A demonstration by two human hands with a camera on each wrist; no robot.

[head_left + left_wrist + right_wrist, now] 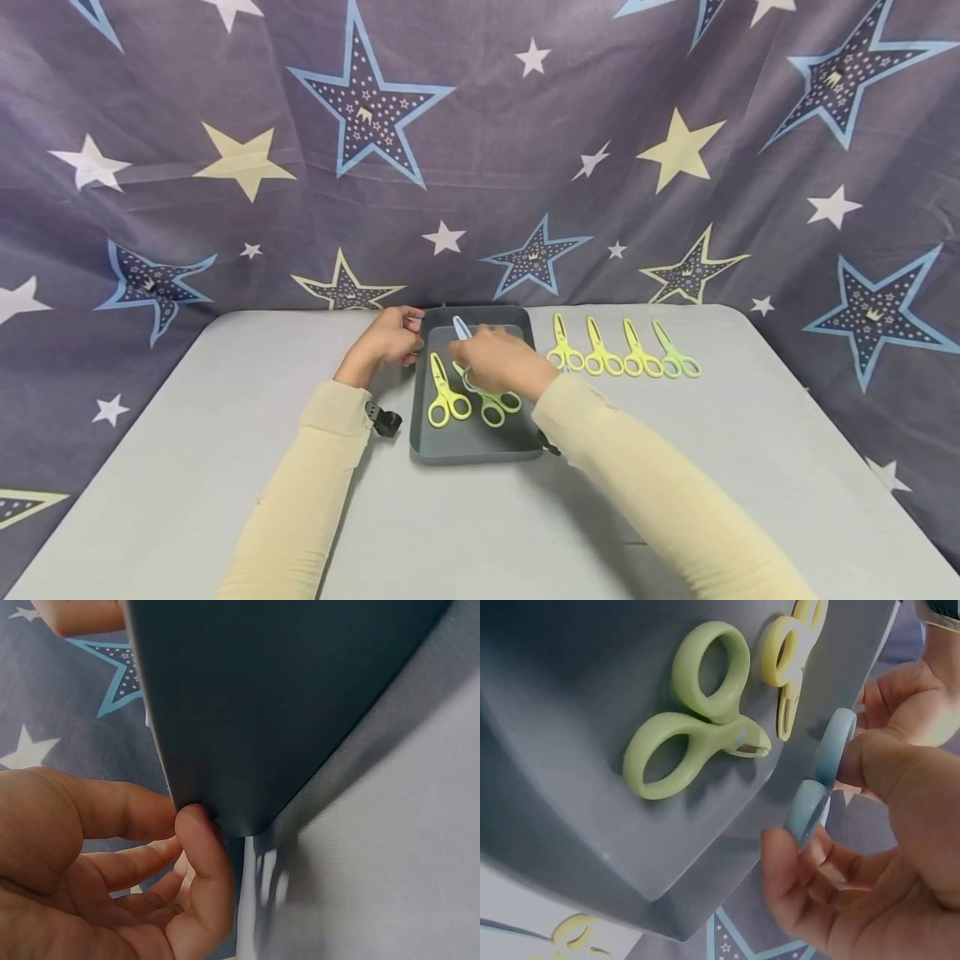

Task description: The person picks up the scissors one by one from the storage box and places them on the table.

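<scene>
A dark grey tray point(480, 443) stands on the table. At its far left corner, my left hand point(388, 337) pinches the rim between thumb and finger, which the left wrist view shows close up on the tray wall point(247, 712). Over the tray, my right hand point(498, 360) grips light blue scissors point(831, 754) by the handle loops, their covered blades point(461, 327) pointing away. Inside the tray lie yellow scissors point(447, 398) on the left and green scissors point(697, 727) to the right, the latter partly hidden by my right hand in the head view.
Right of the tray, several scissors lie in a row on the table point(675, 467): yellow ones point(602, 354) and a green pair point(675, 354) at the end. A dark curtain with stars point(480, 150) hangs behind the table's far edge.
</scene>
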